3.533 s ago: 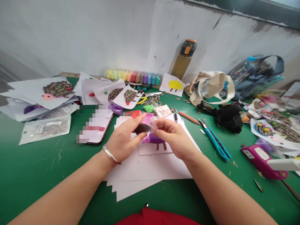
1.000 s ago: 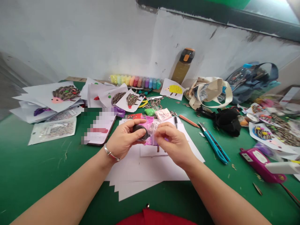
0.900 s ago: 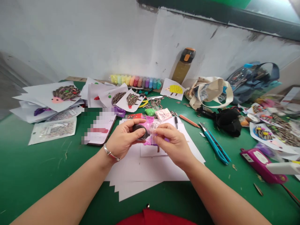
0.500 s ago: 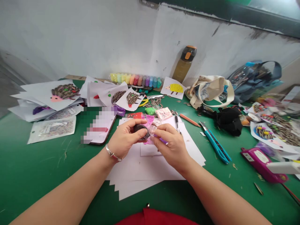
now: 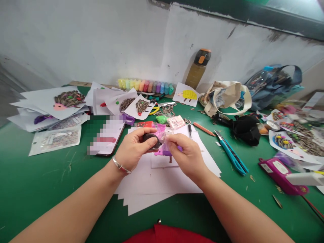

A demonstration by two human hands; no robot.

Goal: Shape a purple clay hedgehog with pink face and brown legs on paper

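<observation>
A dark lump of modelling clay (image 5: 149, 137), apparently in its clear wrapper, sits in the grip of my left hand (image 5: 133, 146), between thumb and fingers. My right hand (image 5: 186, 155) is closed beside it, pinching some clear plastic wrapper (image 5: 164, 136); whether a bit of clay is in the pinch is hidden. Below both hands, partly covered by them, lies a small picture with a purple and pink clay animal (image 5: 167, 153) on a stack of white paper (image 5: 159, 184). A pink clay packet (image 5: 176, 122) and a green clay lump (image 5: 161, 119) lie just behind.
A phone (image 5: 108, 138) and a bead packet (image 5: 55, 140) lie left. Hedgehog pictures (image 5: 69, 100) are piled farther back. To the right are a pen (image 5: 190, 131), a blue utility knife (image 5: 233, 153) and a magenta glue gun (image 5: 282, 177). Bottle (image 5: 198, 69) and bags (image 5: 227, 98) stand behind.
My right hand has shifted slightly right and its fingers have curled in tighter on the wrapper. More of the purple clay animal beneath shows now. My left hand has barely moved.
</observation>
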